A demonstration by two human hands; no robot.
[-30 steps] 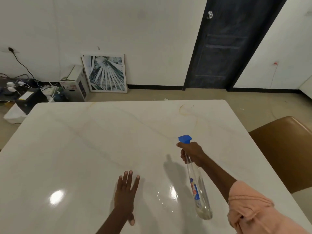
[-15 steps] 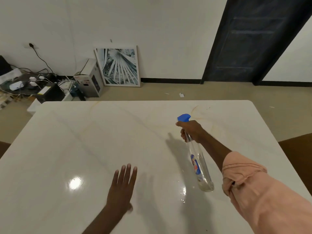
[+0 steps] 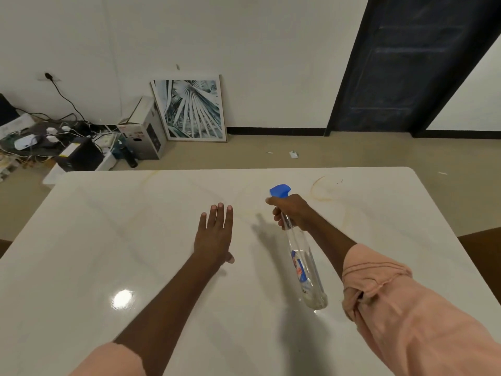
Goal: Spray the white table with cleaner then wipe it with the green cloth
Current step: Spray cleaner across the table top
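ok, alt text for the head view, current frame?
A person's right hand grips a clear spray bottle with a blue nozzle, held above a glossy white table, while the left hand lies flat and open on the tabletop. A framed palm-leaf print leans against the far wall; no green cloth is visible.

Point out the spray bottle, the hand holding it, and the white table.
spray bottle (image 3: 303, 264), head view, on its clear body.
right hand (image 3: 291, 210), head view, on its back.
white table (image 3: 108, 240), head view, on bare top.
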